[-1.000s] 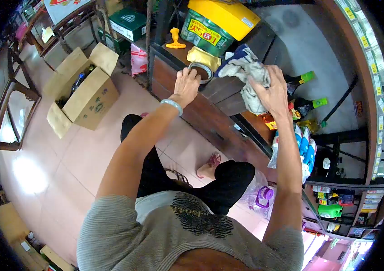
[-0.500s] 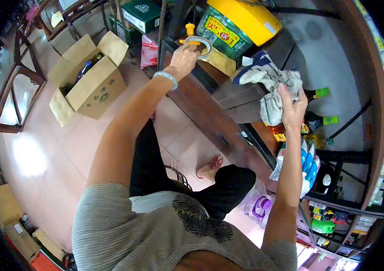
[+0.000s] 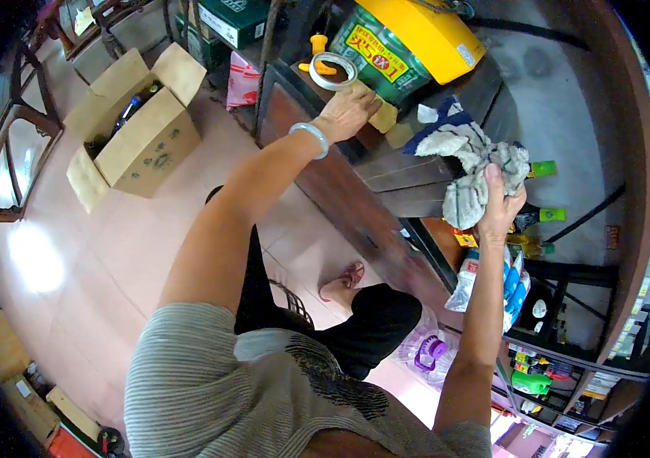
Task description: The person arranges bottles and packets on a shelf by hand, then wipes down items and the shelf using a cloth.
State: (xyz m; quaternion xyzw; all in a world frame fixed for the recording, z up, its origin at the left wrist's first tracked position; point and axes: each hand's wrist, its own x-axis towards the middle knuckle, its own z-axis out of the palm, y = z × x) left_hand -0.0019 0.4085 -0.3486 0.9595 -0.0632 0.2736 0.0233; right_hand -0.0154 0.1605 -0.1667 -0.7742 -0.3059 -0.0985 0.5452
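My right hand (image 3: 502,204) grips a bunched grey-and-white towel (image 3: 468,200) with dark stripes and a navy edge, thumb on top. The towel hangs over the dark wooden counter (image 3: 405,177). Over a yellowish-brown paper packet (image 3: 384,117) is my left hand (image 3: 346,114), palm down with its fingers stretched forward. They cover part of the packet; whether they press on it I cannot tell. Just beyond that hand, a roll of tape (image 3: 333,71) lies at the counter's edge beside an orange-handled tool (image 3: 317,55).
A plastic-wrapped green pack (image 3: 377,53) and a yellow box (image 3: 447,46) stand on the counter. Green-capped bottles (image 3: 550,214) are beyond the towel. On the floor are an open cardboard box (image 3: 153,141) and a purple-capped plastic jug (image 3: 430,353).
My left hand has left the tape roll and orange tool and come back over the brown packet. My right hand keeps hold of the towel. The view has shifted slightly.
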